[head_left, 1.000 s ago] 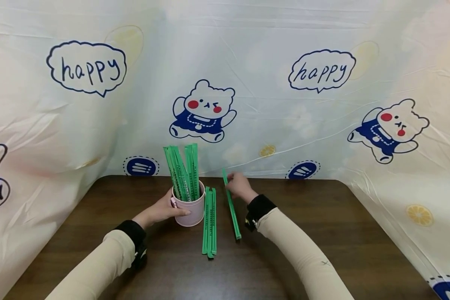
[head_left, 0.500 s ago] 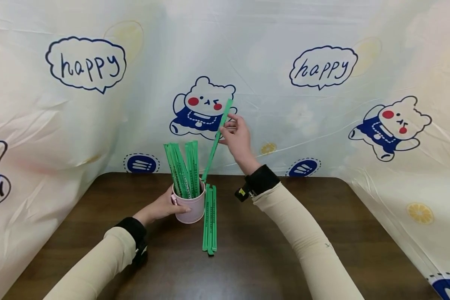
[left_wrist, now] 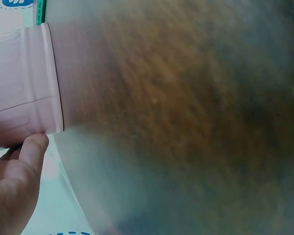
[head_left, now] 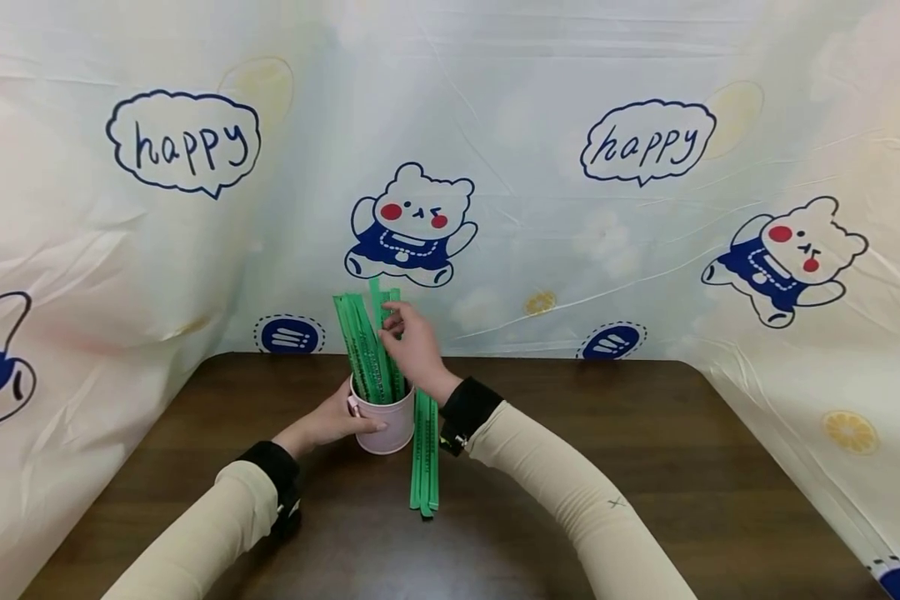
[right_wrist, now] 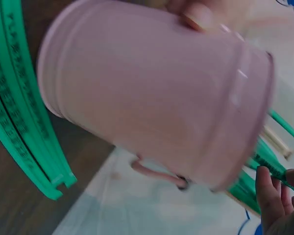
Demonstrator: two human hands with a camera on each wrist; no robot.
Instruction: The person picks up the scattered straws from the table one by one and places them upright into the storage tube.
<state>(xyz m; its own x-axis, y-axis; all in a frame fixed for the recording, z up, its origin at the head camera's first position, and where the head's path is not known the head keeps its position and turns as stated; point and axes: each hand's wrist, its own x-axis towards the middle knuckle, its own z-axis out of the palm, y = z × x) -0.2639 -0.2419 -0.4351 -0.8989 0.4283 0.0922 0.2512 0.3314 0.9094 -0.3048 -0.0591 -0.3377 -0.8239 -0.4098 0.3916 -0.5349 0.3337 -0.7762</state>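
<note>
A pale pink metal bucket stands upright on the table, holding several long, thin green printed packets. My left hand grips the bucket from its left side, thumb across the front; its other fingers are mostly hidden behind. Above the rim, my right hand pinches one green packet whose lower end is in among the others. Just right of the bucket, several more green packets lie side by side on the table, partly covered by my right wrist in the head view.
The dark brown wooden table has rounded far corners. Behind it and along both sides hangs a pale printed cloth with bears and the word "happy". A small handle sticks out from the bucket's side.
My right hand picked the single green packet off the table, lifted it high, then brought it left and down into the bucket. My left hand has kept its grip on the bucket.
</note>
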